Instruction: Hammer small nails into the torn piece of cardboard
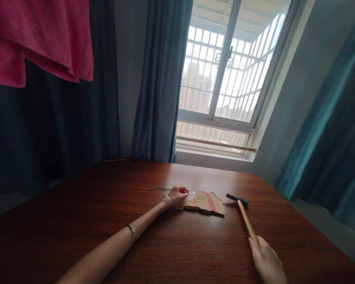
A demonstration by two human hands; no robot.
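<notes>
My right hand (268, 258) is wrapped round the wooden handle of a hammer (247, 223). The hammer's dark metal head points away from me, close to the tabletop, right of a piece of cardboard (217, 204). That cardboard has a ragged edge, a red printed stripe and many small dark marks. Over its left end, my left hand (178, 196) has thumb and fingers pinched together. What they hold, if anything, is too small to make out. Just beyond my left wrist lie several thin dark metal pieces (159, 188), partly hidden by the hand.
Everything lies on a brown wooden table (165, 252), whose right edge slants down past the hammer. Behind it are a barred window (221, 71) and blue curtains (161, 79). A pink cloth (47, 35) hangs at the upper left.
</notes>
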